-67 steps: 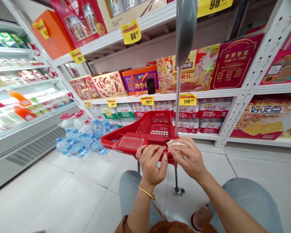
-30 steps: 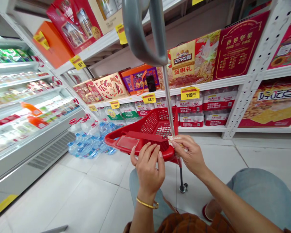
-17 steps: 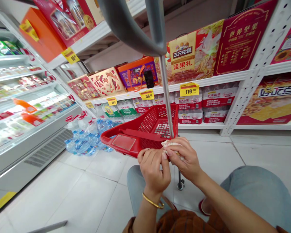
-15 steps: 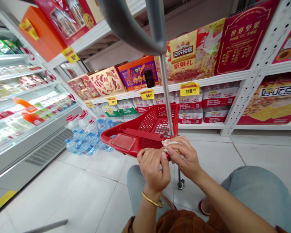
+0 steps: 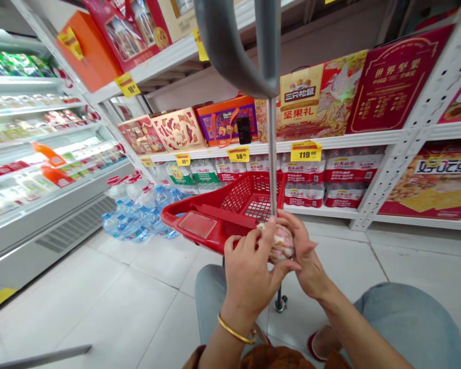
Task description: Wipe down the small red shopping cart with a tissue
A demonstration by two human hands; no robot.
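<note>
A wadded white cloth (image 5: pixel 283 243) with pink and yellowish patches is held between my two hands, just over the near end of a red shopping basket (image 5: pixel 215 238). My left hand (image 5: pixel 249 266) grips it from the left, with the index finger over the top and the thumb below. From the right side my right hand (image 5: pixel 301 246) cups the wad, fingers curled behind it and partly hidden. A grey handle (image 5: pixel 238 56) on a metal pole (image 5: pixel 272 154) rises right behind my hands.
Gift boxes (image 5: pixel 315 102) line the shelf ahead, with packs of bottled water (image 5: pixel 303 195) beneath. Blue-tinted bottles (image 5: pixel 138 220) stand on the floor at left, beside a refrigerated display case (image 5: pixel 54 205). A castor wheel (image 5: pixel 280 304) shows between my knees.
My hands have turned and come together around the cloth, which now shows as a rounded wad. My left fingers have left the basket rim. The view has shifted slightly.
</note>
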